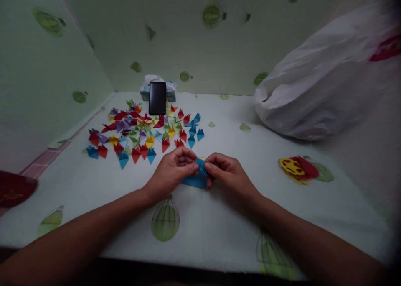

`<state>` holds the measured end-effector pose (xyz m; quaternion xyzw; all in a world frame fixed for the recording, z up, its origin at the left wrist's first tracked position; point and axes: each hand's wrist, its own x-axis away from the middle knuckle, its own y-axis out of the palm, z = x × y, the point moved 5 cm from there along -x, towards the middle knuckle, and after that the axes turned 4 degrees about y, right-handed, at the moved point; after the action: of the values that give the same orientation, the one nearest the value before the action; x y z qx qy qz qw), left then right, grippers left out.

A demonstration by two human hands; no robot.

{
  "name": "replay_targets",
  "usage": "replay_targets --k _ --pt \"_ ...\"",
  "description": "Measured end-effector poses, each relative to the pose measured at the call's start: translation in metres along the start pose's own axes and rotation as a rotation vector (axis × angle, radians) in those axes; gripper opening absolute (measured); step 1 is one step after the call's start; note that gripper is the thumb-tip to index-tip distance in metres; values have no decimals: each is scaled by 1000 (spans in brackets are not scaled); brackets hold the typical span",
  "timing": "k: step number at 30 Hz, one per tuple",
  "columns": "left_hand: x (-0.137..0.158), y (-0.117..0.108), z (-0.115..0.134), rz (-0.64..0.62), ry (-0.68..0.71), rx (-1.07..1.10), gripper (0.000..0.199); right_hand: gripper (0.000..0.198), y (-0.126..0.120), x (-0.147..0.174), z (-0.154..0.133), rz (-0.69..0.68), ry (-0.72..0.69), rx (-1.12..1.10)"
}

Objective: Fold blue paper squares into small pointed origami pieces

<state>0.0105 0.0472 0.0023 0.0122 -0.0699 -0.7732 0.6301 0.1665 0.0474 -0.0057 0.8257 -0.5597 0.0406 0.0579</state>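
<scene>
Between my two hands is a sheet of blue paper (194, 181), partly folded, with a little yellow showing at its top edge. My left hand (175, 169) pinches the upper left part between thumb and fingers. On the other side, my right hand (224, 171) pinches the paper near its right edge, fingers curled behind it. The fingertips almost meet at the top of the sheet and hide part of the fold. Just beyond my hands lie many small folded paper pieces (135, 155) in red, blue, yellow, green and purple.
A dark phone (157, 98) leans against a tissue box (145, 93) behind the paper pieces. At the right stands a large white plastic bag (307, 89). Red and yellow cut-outs (293, 167) lie right of my hands. A dark red object (15, 190) is at the left edge.
</scene>
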Motion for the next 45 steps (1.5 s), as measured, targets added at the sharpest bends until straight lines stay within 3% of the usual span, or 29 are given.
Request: replay_targets --k 14,21,32,45 --pt "3 4 6 2 50 -35 26 25 2 3 0 49 -13 78" --pt "2 3 7 -52 20 -8 32 16 2 1 -4 -24 -124 -6" --pt "0 6 10 -128 61 -39 30 8 3 1 -7 -95 -92 78" --pt "0 8 9 -204 38 -4 30 7 5 1 -10 -147 -187 228"
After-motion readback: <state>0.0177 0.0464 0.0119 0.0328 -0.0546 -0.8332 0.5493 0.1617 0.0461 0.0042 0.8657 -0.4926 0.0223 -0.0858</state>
